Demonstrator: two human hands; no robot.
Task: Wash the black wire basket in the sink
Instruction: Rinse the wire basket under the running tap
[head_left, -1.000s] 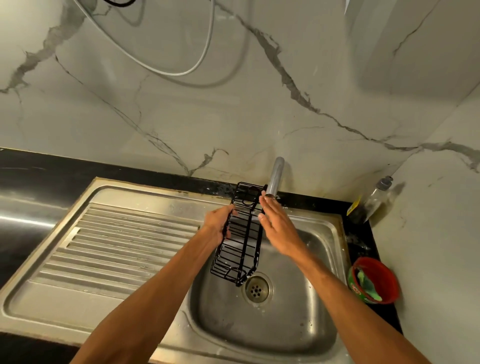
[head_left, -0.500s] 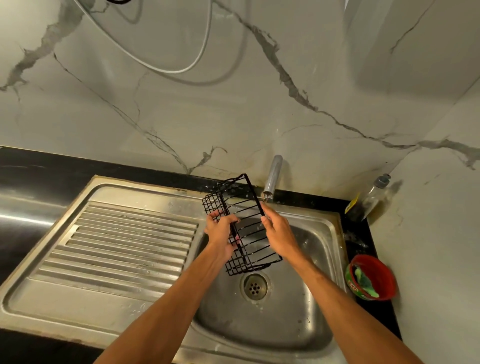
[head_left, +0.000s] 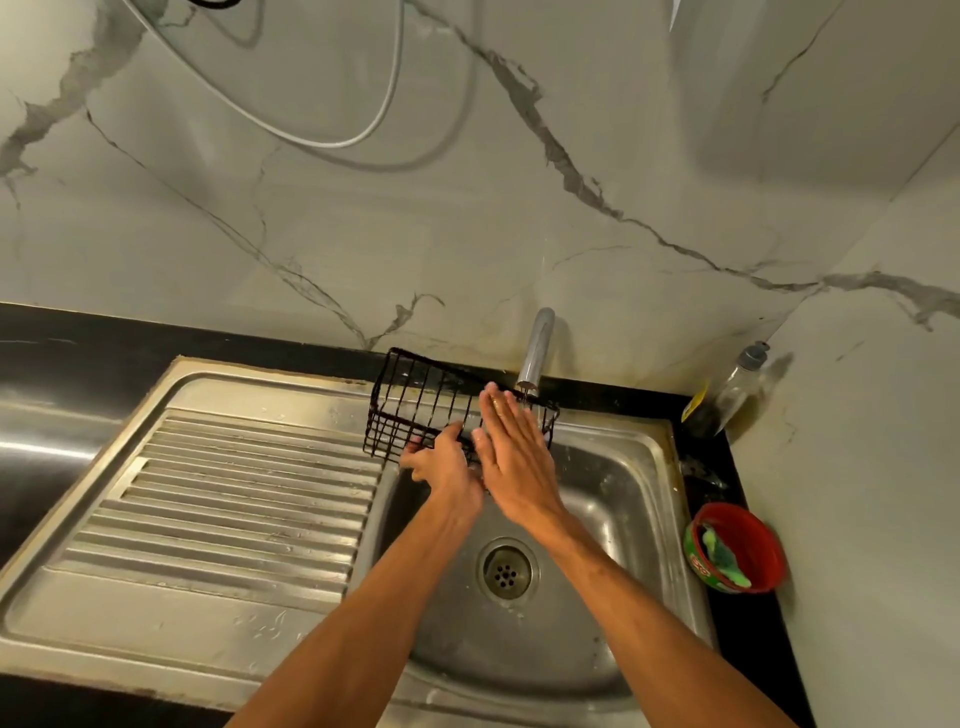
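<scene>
Only the left hand (head_left: 448, 470) grips the black wire basket (head_left: 415, 410), the right hand (head_left: 511, 457) lying flat-fingered against it, so it could slip into the sink (head_left: 623, 499).

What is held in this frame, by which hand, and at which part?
The left hand grips the black wire basket by its near bottom rim. The right hand lies flat against it, fingers straight, gripping nothing.

Bare left hand (head_left: 442, 470) and bare right hand (head_left: 511, 454), both forearms uncovered to the lower edge of view
</scene>
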